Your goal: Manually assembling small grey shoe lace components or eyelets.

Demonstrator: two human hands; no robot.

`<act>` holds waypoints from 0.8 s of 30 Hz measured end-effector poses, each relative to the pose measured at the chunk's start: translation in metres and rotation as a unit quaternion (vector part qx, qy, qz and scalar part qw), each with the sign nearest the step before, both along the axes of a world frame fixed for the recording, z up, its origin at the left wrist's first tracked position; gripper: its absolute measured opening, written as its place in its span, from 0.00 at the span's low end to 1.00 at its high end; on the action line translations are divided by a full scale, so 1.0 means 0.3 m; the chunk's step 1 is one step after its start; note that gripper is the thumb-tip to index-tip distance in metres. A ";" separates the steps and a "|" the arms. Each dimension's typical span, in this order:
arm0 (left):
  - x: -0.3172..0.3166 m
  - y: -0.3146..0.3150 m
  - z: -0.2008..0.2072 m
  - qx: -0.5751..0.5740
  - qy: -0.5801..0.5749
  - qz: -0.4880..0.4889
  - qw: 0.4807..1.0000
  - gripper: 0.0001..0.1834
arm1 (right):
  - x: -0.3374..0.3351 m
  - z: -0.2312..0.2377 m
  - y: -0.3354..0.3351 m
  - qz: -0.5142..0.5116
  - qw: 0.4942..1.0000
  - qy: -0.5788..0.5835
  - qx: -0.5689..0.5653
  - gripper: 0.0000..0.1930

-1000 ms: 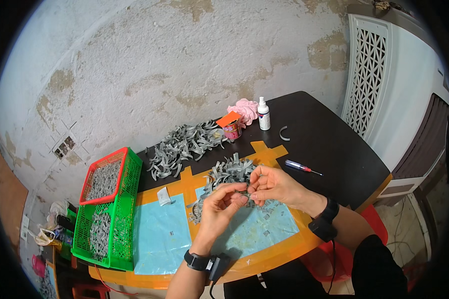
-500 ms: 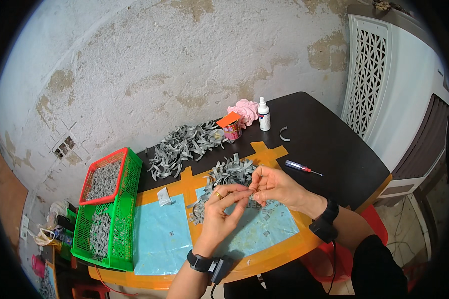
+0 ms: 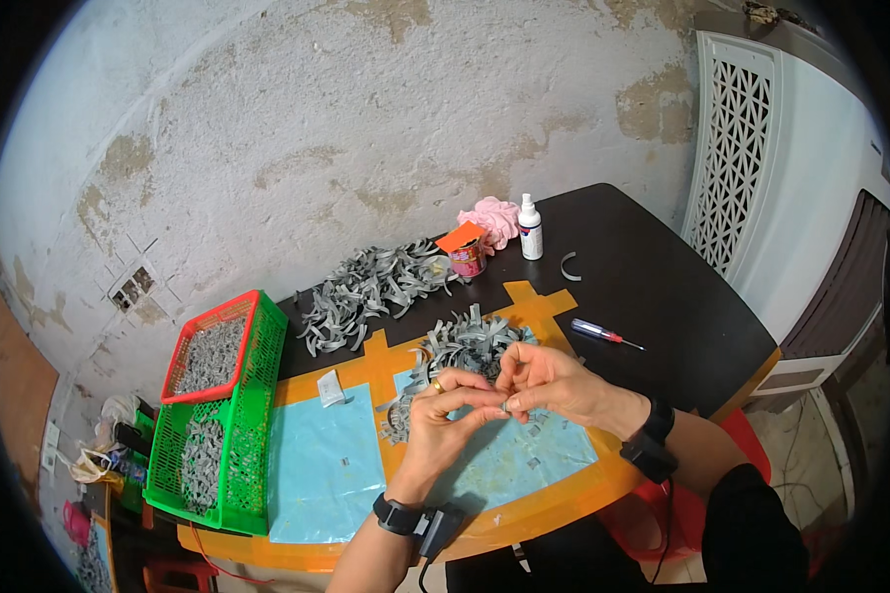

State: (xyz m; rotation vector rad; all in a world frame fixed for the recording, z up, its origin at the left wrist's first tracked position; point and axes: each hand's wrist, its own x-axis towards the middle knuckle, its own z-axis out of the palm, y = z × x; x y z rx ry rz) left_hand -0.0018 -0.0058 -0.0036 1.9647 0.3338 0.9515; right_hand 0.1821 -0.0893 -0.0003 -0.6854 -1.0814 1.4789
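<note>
My left hand (image 3: 443,425) and my right hand (image 3: 559,388) meet over the blue sheet, fingertips pinched together. Between them shows a tiny grey piece (image 3: 504,406), mostly covered by the fingers, so its exact shape cannot be made out. Just beyond my hands lies a heap of grey curved strips (image 3: 470,341). Small grey bits (image 3: 534,462) are scattered on the blue sheet (image 3: 485,484) below my fingers. A small pile of grey pieces (image 3: 397,420) sits beside my left hand.
A larger heap of curved strips (image 3: 366,296) lies near the wall. At left, a red basket (image 3: 170,381) and green basket (image 3: 237,465) hold small grey pieces. A screwdriver (image 3: 603,334), spray bottle (image 3: 530,232), can (image 3: 468,261), pink cloth (image 3: 491,217) and white packet (image 3: 330,388) rest on the table.
My fingers have shifted slightly downward, and the left thumb now meets the right fingertips, so the tiny grey piece shows between them. The whole view has shifted a little; the other things lie as before.
</note>
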 end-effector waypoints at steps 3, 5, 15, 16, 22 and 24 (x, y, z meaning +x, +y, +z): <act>0.004 0.001 -0.007 0.000 -0.011 -0.003 1.000 0.13 | -0.005 -0.002 -0.002 -0.019 1.000 0.000 0.013 0.13; 0.003 0.002 -0.008 -0.037 -0.032 -0.014 0.999 0.13 | -0.008 0.004 -0.001 -0.024 0.999 -0.020 0.027 0.14; -0.004 -0.003 0.027 0.000 -0.031 -0.041 0.999 0.12 | -0.012 -0.005 0.001 -0.023 0.999 0.012 0.039 0.12; -0.004 -0.005 0.029 0.001 -0.026 -0.039 0.999 0.12 | -0.011 -0.006 0.002 -0.024 0.999 0.005 0.040 0.12; -0.003 -0.010 0.032 -0.019 -0.003 -0.032 0.999 0.12 | -0.002 -0.004 0.006 -0.016 0.999 -0.001 0.044 0.12; 0.002 -0.015 0.034 -0.050 0.004 -0.028 0.998 0.11 | 0.002 0.004 0.006 -0.016 0.999 -0.008 0.046 0.12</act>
